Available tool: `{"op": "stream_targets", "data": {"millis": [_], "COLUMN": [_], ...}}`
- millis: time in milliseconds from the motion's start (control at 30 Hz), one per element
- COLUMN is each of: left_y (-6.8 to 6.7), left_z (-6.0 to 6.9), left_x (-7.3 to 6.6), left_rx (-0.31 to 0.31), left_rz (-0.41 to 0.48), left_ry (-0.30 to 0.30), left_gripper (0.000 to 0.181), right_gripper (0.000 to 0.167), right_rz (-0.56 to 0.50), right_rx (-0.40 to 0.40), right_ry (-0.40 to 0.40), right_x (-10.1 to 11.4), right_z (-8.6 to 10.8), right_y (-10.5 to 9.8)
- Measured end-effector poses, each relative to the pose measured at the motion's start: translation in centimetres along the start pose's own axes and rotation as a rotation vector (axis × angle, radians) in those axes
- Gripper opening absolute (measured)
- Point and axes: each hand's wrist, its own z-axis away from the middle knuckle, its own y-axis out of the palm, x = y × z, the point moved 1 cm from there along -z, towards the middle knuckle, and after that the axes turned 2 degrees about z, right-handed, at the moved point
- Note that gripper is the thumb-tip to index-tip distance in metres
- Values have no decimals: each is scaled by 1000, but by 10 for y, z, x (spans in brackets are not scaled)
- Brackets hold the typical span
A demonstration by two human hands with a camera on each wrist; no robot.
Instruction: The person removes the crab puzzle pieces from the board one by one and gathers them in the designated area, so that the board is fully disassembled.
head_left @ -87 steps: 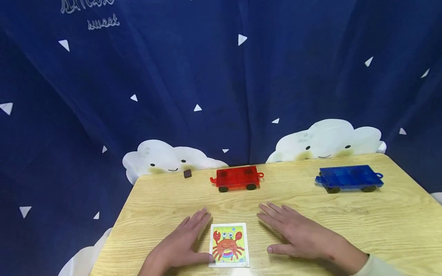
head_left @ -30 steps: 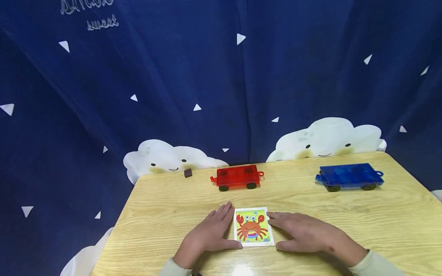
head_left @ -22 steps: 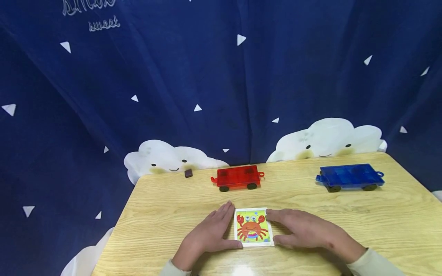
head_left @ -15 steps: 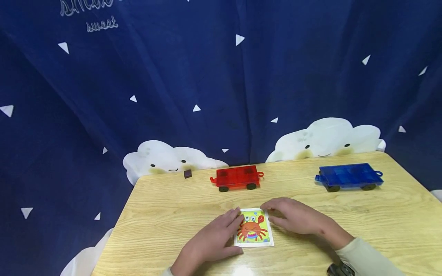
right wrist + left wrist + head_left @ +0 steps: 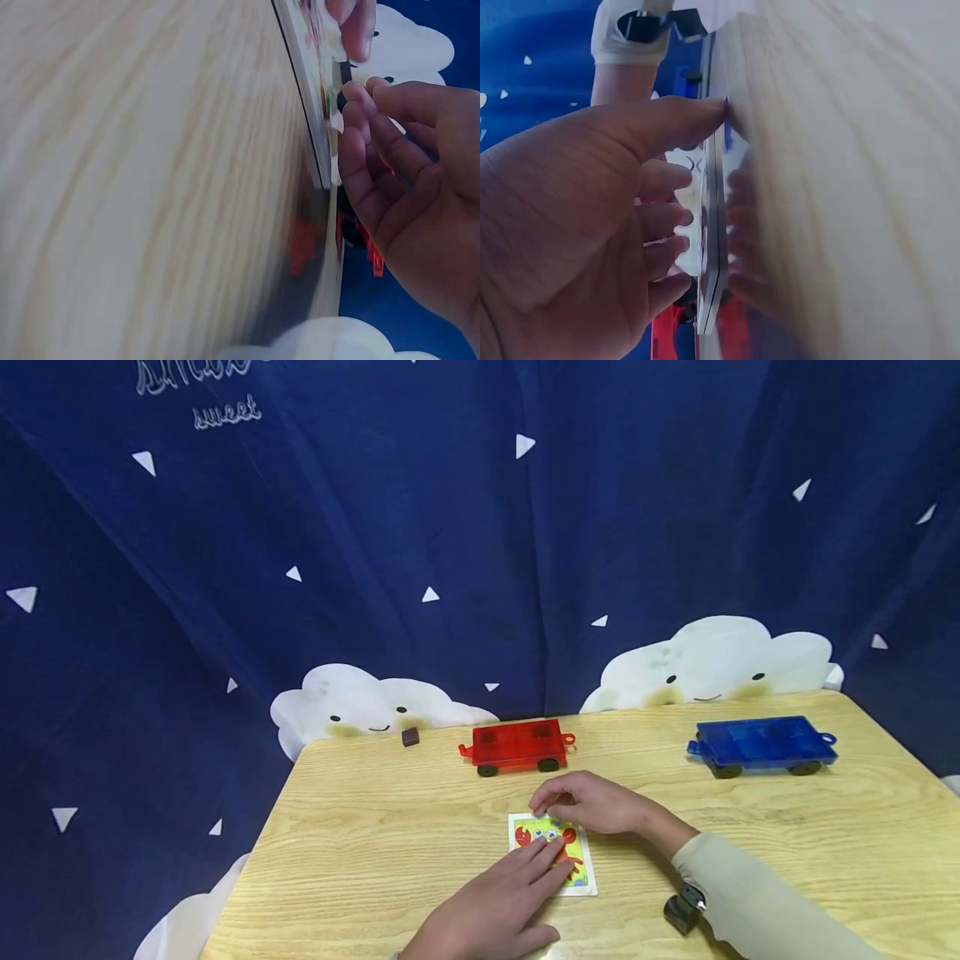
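A square crab picture puzzle (image 5: 587,868) with a white frame lies on the table, its lower left part hidden. My left hand (image 5: 498,902) reaches over it from the near left, fingers straight across the crab. In the left wrist view, the puzzle (image 5: 713,247) shows edge-on beside the fingers of my left hand (image 5: 585,195). At the puzzle's far edge, my right hand (image 5: 592,802) has thumb and fingers curled together in a pinch. The right wrist view shows these fingertips of my right hand (image 5: 420,165) close by the puzzle (image 5: 304,82); whether one tile is lifted is unclear.
Beyond the hands stands a red wheeled toy wagon (image 5: 519,745). A blue wagon (image 5: 761,745) is farther right. Near the far edge of the wooden table (image 5: 360,827) lies a small dark block (image 5: 410,737). A blue curtain (image 5: 420,510) hangs behind.
The puzzle was slid right and away between both hands, then stayed put. Since then my left hand has moved over it, and my right hand has gone left along its far edge, fingers curling.
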Motion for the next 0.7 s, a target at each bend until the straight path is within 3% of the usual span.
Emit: {"op": "stream_targets", "data": {"millis": [333, 567, 700], "left_y": [1, 3, 4], "left_z": [-4, -4, -4], "left_x": [1, -1, 1], "left_rx": [76, 76, 82], "left_rz": [127, 116, 162], "left_ry": [-27, -15, -28], "left_gripper": [74, 73, 72], "right_gripper": [26, 29, 28], "right_rz": [-9, -59, -62], "right_rx": [32, 51, 47], "right_ry": [23, 36, 32], "right_x": [6, 4, 4], "right_z": [-19, -20, -20], "right_y": [12, 16, 17]}}
